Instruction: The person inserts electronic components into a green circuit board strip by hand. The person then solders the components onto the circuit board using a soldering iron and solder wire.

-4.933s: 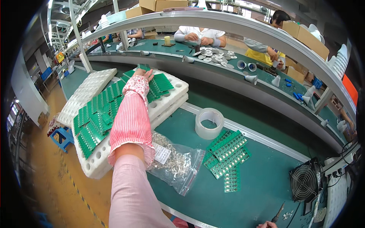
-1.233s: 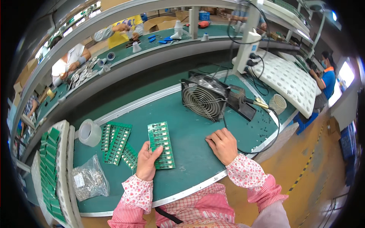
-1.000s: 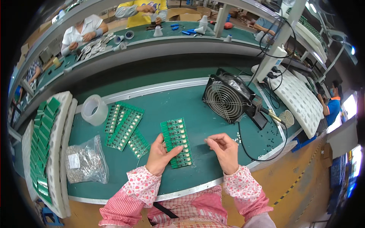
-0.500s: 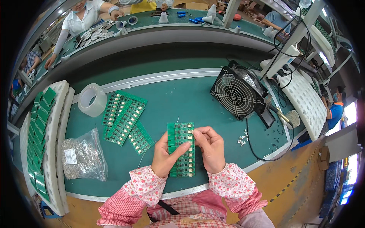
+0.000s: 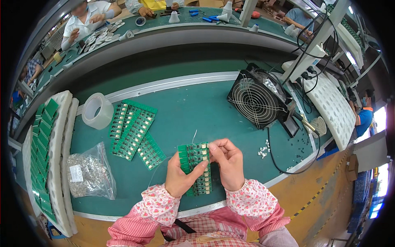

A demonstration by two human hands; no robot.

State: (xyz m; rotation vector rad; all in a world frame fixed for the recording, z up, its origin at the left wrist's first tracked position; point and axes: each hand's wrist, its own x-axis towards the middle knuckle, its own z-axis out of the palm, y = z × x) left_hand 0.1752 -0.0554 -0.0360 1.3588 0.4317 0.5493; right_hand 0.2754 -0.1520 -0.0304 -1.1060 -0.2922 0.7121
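My left hand (image 5: 180,178) is closed round the left side of a green circuit board panel (image 5: 200,168), its thumb lying across the front. Rows of dark parts and white-and-metal parts run down the panel. At the panel's upper right edge, my right hand (image 5: 228,164) pinches thumb and forefinger together by the top white part; anything between the fingertips is too small to make out. A thin pale wire (image 5: 194,136) sticks up behind the panel, and a similar strand curves left of my left hand. More board panels (image 5: 133,129) lie overlapped to the left.
Left stand a roll of clear tape (image 5: 98,111), a bag of small parts (image 5: 91,171) and a foam tray of boards (image 5: 61,164). A black fan (image 5: 257,99), soldering iron (image 5: 306,123) and small white parts (image 5: 263,149) are right. Co-workers sit across the far bench (image 5: 185,31).
The panel has tilted, its top edge sitting lower in the picture, and both hands have shifted slightly down with it. Across the bench, a co-worker has raised both hands.
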